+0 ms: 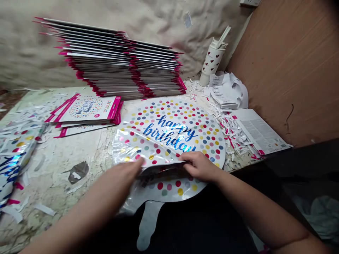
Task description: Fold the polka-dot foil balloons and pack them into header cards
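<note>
A flat round foil balloon [174,130] with coloured dots and blue "happy birthday" lettering lies on the table's near edge. Its near part is folded over, and its filling tail [148,222] hangs off the edge. My right hand [198,165] pinches the folded edge at the balloon's near right. My left hand [127,173] is blurred and rests on the fold at the near left, fingers stretched toward it.
A tall leaning stack of pink-edged packaging cards [122,67] stands at the back. A few printed cards [87,111] lie left of the balloon. More foil balloons [13,155] sit far left. A heart-patterned cup [212,61], label sheets [225,91] and paper scraps [233,130] lie to the right.
</note>
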The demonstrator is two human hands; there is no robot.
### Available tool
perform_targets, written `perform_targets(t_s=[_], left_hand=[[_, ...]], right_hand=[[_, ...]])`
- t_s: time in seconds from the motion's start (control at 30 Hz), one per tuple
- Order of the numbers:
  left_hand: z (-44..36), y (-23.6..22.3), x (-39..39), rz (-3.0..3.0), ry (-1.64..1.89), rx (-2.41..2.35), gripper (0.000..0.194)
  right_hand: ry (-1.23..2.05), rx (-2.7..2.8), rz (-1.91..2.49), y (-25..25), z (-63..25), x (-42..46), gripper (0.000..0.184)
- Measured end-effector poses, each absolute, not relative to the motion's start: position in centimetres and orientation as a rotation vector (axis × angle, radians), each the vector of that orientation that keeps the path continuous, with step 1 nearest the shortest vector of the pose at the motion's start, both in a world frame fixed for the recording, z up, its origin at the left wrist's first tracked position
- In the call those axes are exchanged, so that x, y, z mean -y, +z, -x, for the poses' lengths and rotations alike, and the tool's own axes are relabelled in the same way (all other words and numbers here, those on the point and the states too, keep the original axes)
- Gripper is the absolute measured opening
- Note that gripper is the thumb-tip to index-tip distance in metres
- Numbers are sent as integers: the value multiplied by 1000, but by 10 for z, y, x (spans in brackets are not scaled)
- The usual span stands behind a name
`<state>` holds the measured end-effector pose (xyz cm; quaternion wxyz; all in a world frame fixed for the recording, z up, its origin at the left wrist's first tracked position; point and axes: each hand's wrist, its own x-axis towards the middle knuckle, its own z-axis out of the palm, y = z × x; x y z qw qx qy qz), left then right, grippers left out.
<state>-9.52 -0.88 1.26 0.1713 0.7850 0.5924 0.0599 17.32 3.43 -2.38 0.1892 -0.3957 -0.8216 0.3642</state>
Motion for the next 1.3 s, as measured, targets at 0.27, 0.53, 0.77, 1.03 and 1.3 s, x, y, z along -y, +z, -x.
perform_targets(t_s=[0.27, 0.53, 0.77, 1.03, 1.3], left_hand=[[142, -3, -2, -2709, 314, -1576, 60], [132, -52, -1, -2617, 529, -1266, 32], [165, -50, -9, -2571, 334, -1262, 62], [168, -20, -74, -1636, 523, -1930, 39], [102, -37, -65, -2577, 185, -2019, 55]], right_hand=[[783, 2344, 820, -24, -183, -6, 25], [115, 2241, 1676, -61, -257, -10, 59], [515, 2500, 1392, -46, -302, -72, 43], [1001, 1909, 1724, -25, -293, -180, 32], [672, 1782, 2028, -29, -265, -225, 39]])
